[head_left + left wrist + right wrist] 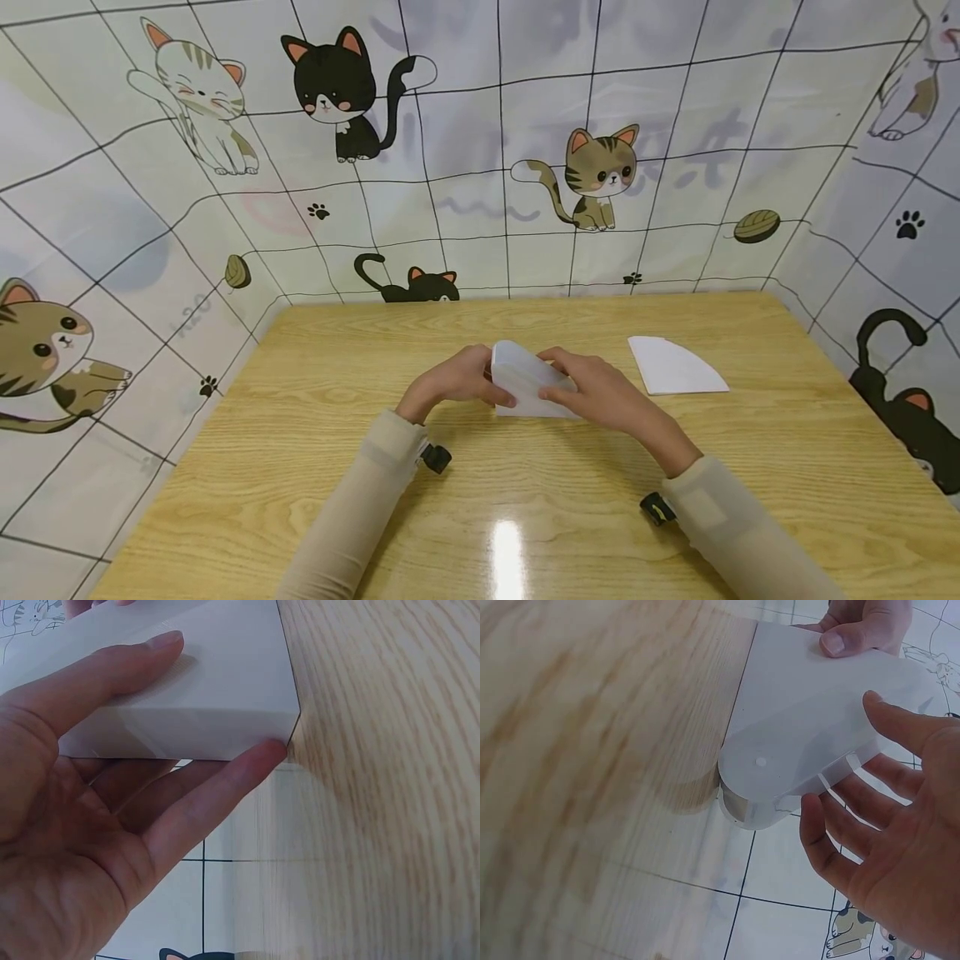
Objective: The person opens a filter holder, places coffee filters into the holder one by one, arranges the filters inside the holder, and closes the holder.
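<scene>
Both hands hold a flat white case (521,379) upright on its long edge near the table's middle. One side carries a translucent rounded cover (795,742) with a small round pivot mark near its end. My left hand (467,379) grips the case's left end, thumb on the broad face and index finger under the narrow side, as the left wrist view shows. Across from it, my right hand (603,393) holds the sloping side, its thumb on the cover and its other fingers bent along the back edge. The case's underside is hidden.
A white quarter-circle piece (675,367) lies flat on the wooden table (337,358), beyond the right hand. A cat-patterned wall covering (465,192) rises behind the table's far edge and on both sides. Dark clips (435,457) sit at the sleeve cuffs.
</scene>
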Motion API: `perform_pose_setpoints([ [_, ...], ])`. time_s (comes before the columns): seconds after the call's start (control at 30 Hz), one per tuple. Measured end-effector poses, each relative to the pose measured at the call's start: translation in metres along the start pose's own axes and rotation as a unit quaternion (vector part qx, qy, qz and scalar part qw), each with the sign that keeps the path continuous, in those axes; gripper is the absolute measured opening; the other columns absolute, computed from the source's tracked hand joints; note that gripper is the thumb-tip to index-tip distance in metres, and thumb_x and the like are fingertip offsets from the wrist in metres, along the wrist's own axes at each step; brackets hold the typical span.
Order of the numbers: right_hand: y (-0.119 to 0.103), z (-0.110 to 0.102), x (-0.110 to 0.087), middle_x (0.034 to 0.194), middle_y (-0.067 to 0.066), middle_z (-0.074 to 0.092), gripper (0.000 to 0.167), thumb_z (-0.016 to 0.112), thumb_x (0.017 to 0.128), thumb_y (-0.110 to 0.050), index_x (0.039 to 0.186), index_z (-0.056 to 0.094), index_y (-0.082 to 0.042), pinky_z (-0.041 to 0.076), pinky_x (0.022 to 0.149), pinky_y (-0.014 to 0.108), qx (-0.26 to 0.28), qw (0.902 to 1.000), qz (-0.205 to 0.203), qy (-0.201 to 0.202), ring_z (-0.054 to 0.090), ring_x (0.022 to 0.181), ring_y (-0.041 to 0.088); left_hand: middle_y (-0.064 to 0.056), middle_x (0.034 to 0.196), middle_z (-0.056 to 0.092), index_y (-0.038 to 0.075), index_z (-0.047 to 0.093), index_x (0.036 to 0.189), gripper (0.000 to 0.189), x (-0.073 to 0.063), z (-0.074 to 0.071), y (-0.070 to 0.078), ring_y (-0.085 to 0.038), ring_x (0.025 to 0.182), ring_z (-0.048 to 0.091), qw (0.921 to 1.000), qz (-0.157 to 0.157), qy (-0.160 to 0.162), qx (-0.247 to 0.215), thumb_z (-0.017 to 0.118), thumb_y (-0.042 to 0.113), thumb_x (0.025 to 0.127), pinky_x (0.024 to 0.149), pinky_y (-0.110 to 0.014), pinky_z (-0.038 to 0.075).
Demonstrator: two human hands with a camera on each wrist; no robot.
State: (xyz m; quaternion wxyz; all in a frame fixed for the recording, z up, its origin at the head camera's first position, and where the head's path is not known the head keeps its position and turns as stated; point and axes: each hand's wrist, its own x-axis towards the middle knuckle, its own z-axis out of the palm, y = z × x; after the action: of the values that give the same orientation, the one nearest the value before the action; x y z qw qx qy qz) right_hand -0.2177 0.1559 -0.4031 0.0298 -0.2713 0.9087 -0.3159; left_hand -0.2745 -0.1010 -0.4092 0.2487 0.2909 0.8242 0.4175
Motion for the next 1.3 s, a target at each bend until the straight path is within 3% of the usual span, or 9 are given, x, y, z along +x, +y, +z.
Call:
perform_pose_setpoints([
  [1.3,-0.0005,-0.0075,-0.0011,0.126,0.017,0.072,0.053,0.07,0.1,-0.028,0.146,0.051,-0.008,0.06,0.084,0.041,0.021,0.9996,-0.007,-0.016,0.072,0.109,0.027,-0.01,0.107,0.077,0.007,0.069,0.121,0.037,0.0022,-0.0015,-0.0032,-0.015,0.084,0.074,1.0,0.002,0.0,0.007,0.083,0.012,0.087,0.076,-0.043,0.065],
])
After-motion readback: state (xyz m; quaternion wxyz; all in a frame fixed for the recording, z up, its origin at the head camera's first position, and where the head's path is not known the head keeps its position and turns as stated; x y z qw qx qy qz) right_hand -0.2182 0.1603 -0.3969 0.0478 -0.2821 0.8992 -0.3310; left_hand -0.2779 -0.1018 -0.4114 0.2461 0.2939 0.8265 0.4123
